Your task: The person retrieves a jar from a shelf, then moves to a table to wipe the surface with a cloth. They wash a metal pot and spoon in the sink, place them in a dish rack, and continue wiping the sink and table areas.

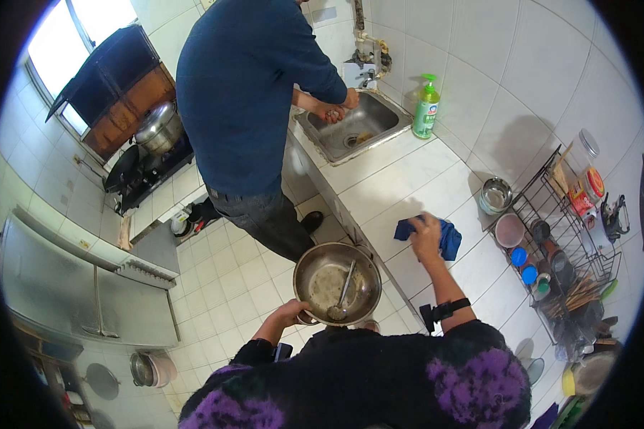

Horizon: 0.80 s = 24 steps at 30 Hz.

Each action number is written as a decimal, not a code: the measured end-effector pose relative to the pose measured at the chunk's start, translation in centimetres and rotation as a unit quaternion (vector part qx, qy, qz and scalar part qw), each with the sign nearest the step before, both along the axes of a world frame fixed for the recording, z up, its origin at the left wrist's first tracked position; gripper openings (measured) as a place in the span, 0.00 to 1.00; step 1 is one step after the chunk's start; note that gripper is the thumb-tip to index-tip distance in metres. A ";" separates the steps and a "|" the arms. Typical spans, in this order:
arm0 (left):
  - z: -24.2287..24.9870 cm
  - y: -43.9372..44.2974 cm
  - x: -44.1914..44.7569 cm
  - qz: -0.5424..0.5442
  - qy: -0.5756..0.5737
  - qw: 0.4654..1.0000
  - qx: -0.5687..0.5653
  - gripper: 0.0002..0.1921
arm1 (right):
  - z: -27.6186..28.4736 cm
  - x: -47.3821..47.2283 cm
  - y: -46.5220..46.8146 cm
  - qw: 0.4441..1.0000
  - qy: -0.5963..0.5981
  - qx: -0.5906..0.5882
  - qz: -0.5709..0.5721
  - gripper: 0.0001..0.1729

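Note:
My left hand (291,313) grips the side handle of a round stainless steel pot (322,273), held in front of my body over the floor. A metal ladle (347,284) lies inside the pot, its bowl near my side and its handle pointing away. On the white tiled counter to the right lies a crumpled blue cloth (449,240). My right hand (426,234) is over the cloth's left part with its fingers apart; whether it touches the cloth I cannot tell.
Another person (241,96) stands ahead with both hands over the steel sink (373,120). A green pump bottle (426,110) stands beside the sink. At right are a glass bowl (496,195) and a wire rack (547,198) with jars. A lidded pot (160,131) sits on the stove at left.

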<state>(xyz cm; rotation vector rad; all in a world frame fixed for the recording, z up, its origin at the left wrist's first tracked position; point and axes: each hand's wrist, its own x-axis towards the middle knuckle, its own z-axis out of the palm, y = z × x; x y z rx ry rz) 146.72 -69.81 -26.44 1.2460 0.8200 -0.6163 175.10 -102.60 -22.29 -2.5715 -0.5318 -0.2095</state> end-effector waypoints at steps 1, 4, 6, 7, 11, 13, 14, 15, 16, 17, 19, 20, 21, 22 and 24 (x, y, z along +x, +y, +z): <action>0.0 0.1 -0.3 0.010 -0.004 1.000 -0.012 0.13 | -0.2 0.2 -1.1 0.995 -0.009 -0.062 -0.084 0.33; 0.4 0.2 -0.8 0.022 -0.006 1.000 0.006 0.15 | -0.7 0.2 -3.7 0.955 0.226 -0.103 -0.163 0.49; 1.1 0.3 -1.1 0.034 -0.014 0.999 -0.002 0.15 | -1.4 -0.3 -4.1 0.963 0.187 -0.134 -0.140 0.49; 1.4 0.3 -1.0 0.038 -0.010 0.999 0.003 0.15 | -1.8 -0.5 -4.2 0.962 0.186 -0.157 -0.128 0.49; 2.1 0.6 -0.4 0.067 -0.042 0.996 -0.034 0.15 | -3.4 -0.5 -4.3 0.968 0.145 -0.156 -0.134 0.48; 2.0 0.8 -0.1 0.068 -0.069 0.994 -0.041 0.15 | -4.0 -0.4 -4.5 0.971 0.129 -0.153 -0.133 0.47; 2.0 0.8 0.0 0.073 -0.071 0.994 -0.035 0.15 | -4.2 -0.4 -4.6 0.973 0.124 -0.146 -0.131 0.46; 2.0 1.1 0.2 0.072 -0.075 0.994 -0.034 0.16 | -4.3 -0.3 -4.6 0.971 0.128 -0.151 -0.134 0.46; 1.9 1.0 0.2 0.106 -0.066 0.991 -0.039 0.16 | -4.4 -0.4 -4.7 0.972 0.125 -0.151 -0.133 0.45; 2.0 1.2 0.3 0.103 -0.071 0.991 -0.048 0.17 | -4.3 -0.4 -4.7 0.971 0.126 -0.153 -0.133 0.45; 2.2 1.2 0.4 0.129 -0.082 0.986 -0.068 0.18 | -4.3 -0.5 -4.5 0.972 0.117 -0.149 -0.138 0.43; 2.3 1.1 0.4 0.128 -0.095 0.984 -0.077 0.18 | -4.3 -0.6 -4.4 0.973 0.109 -0.144 -0.141 0.42; 2.4 1.1 0.4 0.124 -0.103 0.983 -0.083 0.19 | -4.3 -0.6 -4.3 0.975 0.094 -0.139 -0.145 0.41; 2.5 1.0 0.5 0.119 -0.112 0.983 -0.089 0.19 | -4.4 -0.6 -4.1 0.975 0.089 -0.135 -0.153 0.40; 2.7 0.9 0.7 0.123 -0.116 0.981 -0.092 0.19 | -4.9 -0.3 -3.7 0.974 0.066 -0.127 -0.174 0.36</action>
